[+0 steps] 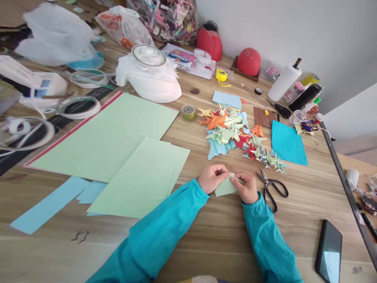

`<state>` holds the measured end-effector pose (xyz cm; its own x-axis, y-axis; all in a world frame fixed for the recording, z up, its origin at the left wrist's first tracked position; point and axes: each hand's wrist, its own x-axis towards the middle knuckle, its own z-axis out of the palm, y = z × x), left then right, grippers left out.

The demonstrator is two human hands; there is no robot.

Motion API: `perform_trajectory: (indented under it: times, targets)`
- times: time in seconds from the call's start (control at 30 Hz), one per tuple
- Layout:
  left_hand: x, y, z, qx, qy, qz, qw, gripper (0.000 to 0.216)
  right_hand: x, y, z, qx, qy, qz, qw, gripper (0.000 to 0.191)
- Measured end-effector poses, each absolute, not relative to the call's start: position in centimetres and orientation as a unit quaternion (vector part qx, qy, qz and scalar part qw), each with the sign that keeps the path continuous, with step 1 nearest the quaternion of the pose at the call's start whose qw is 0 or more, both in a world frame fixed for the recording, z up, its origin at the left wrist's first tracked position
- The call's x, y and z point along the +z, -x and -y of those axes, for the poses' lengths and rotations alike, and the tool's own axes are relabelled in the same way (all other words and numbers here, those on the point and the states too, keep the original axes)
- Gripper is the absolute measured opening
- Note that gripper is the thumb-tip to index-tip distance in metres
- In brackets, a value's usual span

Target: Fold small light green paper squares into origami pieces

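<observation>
Between both hands is a small pale green piece of paper [225, 188], partly folded, held just above the table. My left hand [212, 179] pinches its upper left part between thumb and fingers. On the other side, my right hand [247, 188] grips the paper's right edge, thumb on top. Fingers cover some of the folds. Black-handled scissors [270, 186] lie slightly open beside my right hand. Beyond the hands sits a pile of folded paper cranes [226, 131] in green, orange, red and blue.
Large pale green sheets [141, 179] and blue paper strips [48, 206] lie to the left. A spool of thread [188, 112] stands near the pile. Bright blue paper [288, 143] lies at the right, a phone [329, 251] at the front right. Plastic bags [59, 35] and tape rolls [78, 107] occupy the back left.
</observation>
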<state>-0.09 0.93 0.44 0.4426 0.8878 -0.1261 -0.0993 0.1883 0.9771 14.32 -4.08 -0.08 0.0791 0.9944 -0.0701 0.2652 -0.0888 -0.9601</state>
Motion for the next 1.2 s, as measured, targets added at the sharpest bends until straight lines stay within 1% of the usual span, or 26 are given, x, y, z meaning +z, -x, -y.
perform_trajectory:
  times: [0.3, 0.57, 0.8, 0.97, 1.2]
  targets:
    - [0.43, 0.14, -0.9, 0.329, -0.525, -0.372, 0.691, 0.035, 0.13, -14.37, 4.13, 0.435, 0.588, 0.533, 0.426, 0.024]
    - [0.21, 0.3, -1.12, 0.346, -0.51, -0.336, 0.712, 0.036, 0.01, -14.34, 4.18, 0.445, 0.584, 0.542, 0.409, 0.028]
    - [0.65, 0.17, -0.81, 0.37, -0.567, -0.33, 0.658, 0.017, 0.17, -14.45, 4.17, 0.443, 0.57, 0.558, 0.409, 0.028]
    - [0.39, 0.17, -0.89, 0.395, -0.582, -0.307, 0.642, 0.014, 0.23, -14.46, 4.12, 0.436, 0.563, 0.571, 0.408, 0.025]
    - [0.59, 0.2, -0.81, 0.388, -0.587, -0.321, 0.634, 0.016, 0.24, -14.31, 4.18, 0.435, 0.555, 0.584, 0.402, 0.025]
